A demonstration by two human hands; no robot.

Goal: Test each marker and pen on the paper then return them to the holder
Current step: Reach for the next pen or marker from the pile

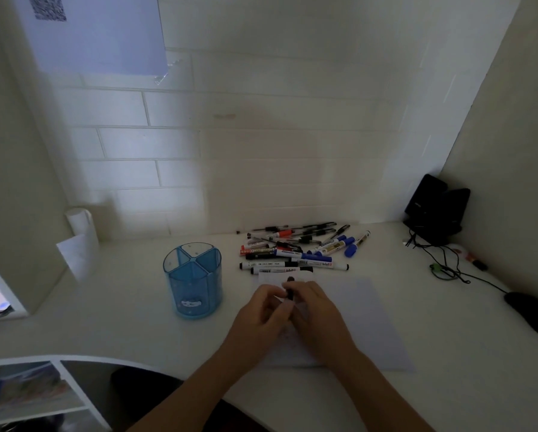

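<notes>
My left hand (pixel 263 310) and my right hand (pixel 314 307) meet over the white paper (pixel 364 322), both with fingers curled round one black marker (pixel 289 295); only its dark end shows between them. A small dark cap or mark (pixel 291 279) lies on the paper just beyond the hands. The blue translucent holder (pixel 193 280), split into compartments, stands upright left of the hands and looks empty. A pile of markers and pens (pixel 302 247) lies on the desk behind the paper.
A roll of white paper (pixel 80 238) leans in the back left corner. Black devices (pixel 436 210) with cables (pixel 448 266) stand at the back right, and a dark mouse (pixel 529 313) lies at the right edge. The curved desk front runs bottom left.
</notes>
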